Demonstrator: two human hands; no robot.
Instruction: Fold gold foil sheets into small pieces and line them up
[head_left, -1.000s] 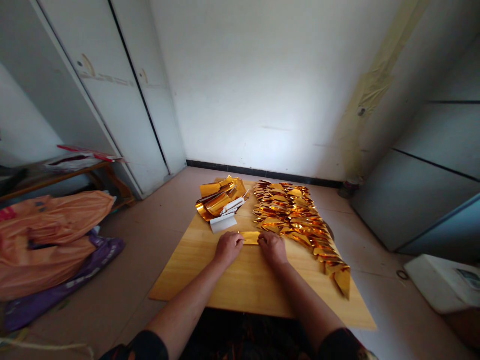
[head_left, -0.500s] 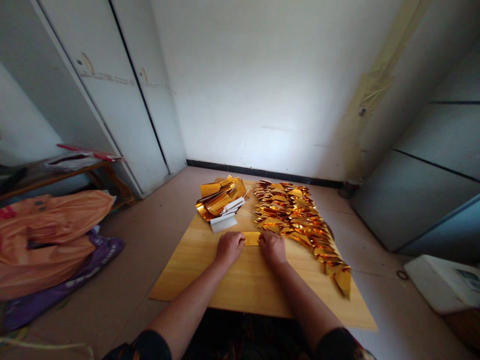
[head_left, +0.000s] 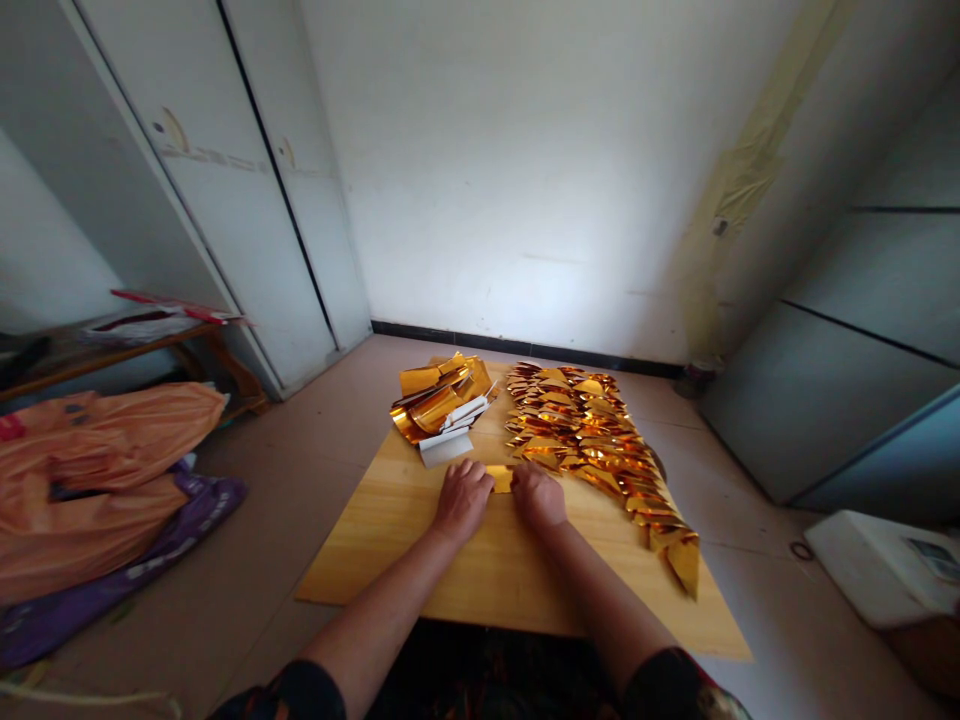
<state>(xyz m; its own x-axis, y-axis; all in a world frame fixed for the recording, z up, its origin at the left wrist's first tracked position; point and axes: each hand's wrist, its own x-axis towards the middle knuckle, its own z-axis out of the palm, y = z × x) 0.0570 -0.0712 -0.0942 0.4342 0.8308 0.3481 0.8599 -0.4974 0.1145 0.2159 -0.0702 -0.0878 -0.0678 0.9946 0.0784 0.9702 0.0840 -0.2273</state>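
On a wooden board [head_left: 420, 560] lies a small folded piece of gold foil paper [head_left: 501, 477]. My left hand [head_left: 461, 497] presses its left end with curled fingers. My right hand [head_left: 537, 495] holds its right end, fingers closed on it. Only a narrow strip of the gold paper shows between the two hands. Beyond my hands, a loose stack of gold foil sheets [head_left: 439, 400] with white backs sits at the far left of the board. A long heap of folded gold pieces [head_left: 592, 440] runs along the right side down to the near right edge.
The board rests low over a tiled floor [head_left: 300, 470]. Orange and purple bags [head_left: 97, 470] lie at the left beside a wooden bench [head_left: 135, 345]. White cabinet doors [head_left: 225, 200] stand behind. A white box [head_left: 885, 565] sits at the right by grey panels.
Both hands have drawn closer together over the gold paper, so less of it shows between them. The piles have not moved.
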